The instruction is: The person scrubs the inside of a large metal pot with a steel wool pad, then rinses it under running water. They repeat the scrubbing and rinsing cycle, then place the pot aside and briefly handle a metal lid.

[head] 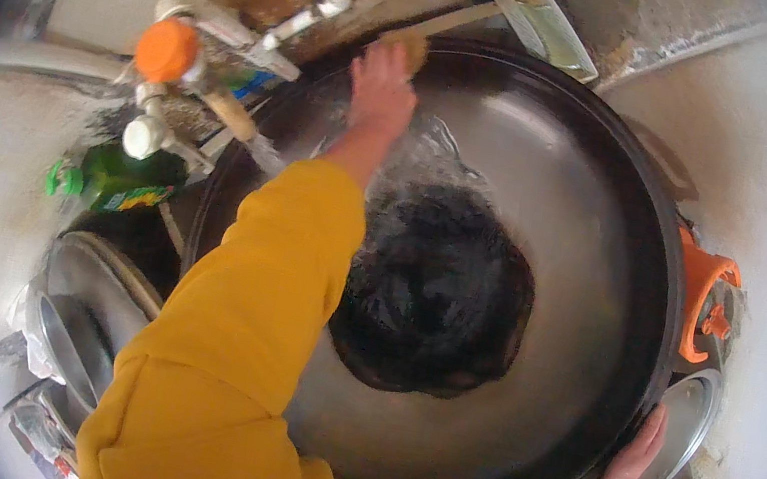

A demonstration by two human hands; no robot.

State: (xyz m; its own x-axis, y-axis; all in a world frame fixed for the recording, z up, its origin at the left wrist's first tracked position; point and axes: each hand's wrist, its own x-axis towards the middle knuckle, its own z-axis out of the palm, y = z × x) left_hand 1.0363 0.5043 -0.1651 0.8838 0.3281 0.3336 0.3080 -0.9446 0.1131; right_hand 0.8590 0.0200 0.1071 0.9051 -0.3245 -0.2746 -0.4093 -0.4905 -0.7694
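A large round metal wok or basin point(584, 220) with a dark rim fills the middle of the view. Dark, rippling water point(434, 301) lies in its bottom. My left hand point(384, 91), in a yellow sleeve, reaches across to the far rim. Under its fingers is a tan scrubbing pad point(412, 52), partly hidden by the hand and pressed against the rim. My right hand point(637, 451) grips the wok's near right rim; its fingers are partly hidden. From a tap point(231, 113) at the left, a stream of water point(266, 156) runs into the wok.
White pipes point(228, 31) and an orange cap point(167, 50) stand at upper left, above a green detergent bottle point(127, 178). Metal pans point(88, 297) lean at left. A white tray point(544, 27) sits behind the wok. An orange gas-cylinder collar point(696, 292) and metal lid point(684, 419) are at right.
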